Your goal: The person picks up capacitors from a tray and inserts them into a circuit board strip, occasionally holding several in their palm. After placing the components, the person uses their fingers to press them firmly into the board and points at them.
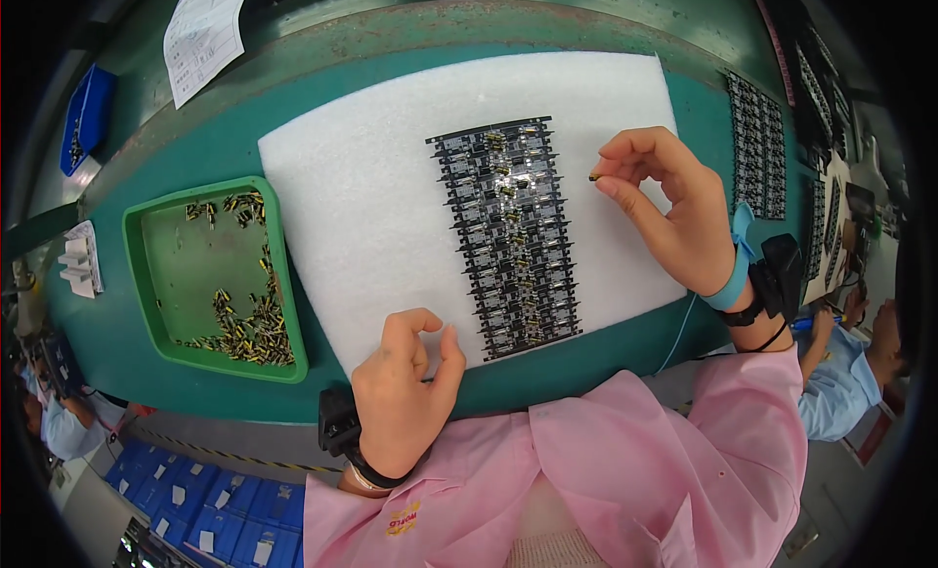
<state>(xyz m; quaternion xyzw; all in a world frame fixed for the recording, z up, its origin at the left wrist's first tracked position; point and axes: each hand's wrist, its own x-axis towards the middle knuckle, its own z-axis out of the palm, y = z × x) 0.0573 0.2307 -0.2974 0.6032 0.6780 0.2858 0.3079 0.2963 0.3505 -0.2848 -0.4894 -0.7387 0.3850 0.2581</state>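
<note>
A panel of black circuit boards (508, 236) lies on a white foam sheet (362, 177), with small gold-coloured parts along its middle. To the right of the panel, my right hand (679, 207) is raised, pinching a small black-and-gold component (594, 176) between thumb and forefinger. My left hand (403, 387) hovers by the foam's near edge, left of the panel's near end. Its thumb and forefinger are curved and apart, with nothing visible between them. At the left stands a green tray (295, 324) holding many small black-and-gold cylindrical components (254, 334), mostly heaped at its near side.
More black circuit board panels (757, 148) lie at the right of the green table (391, 84). A paper sheet (203, 36) and a blue bin (86, 119) are at the far left. A blue cord (677, 334) runs from my right wrist. Co-workers (838, 382) sit at both sides.
</note>
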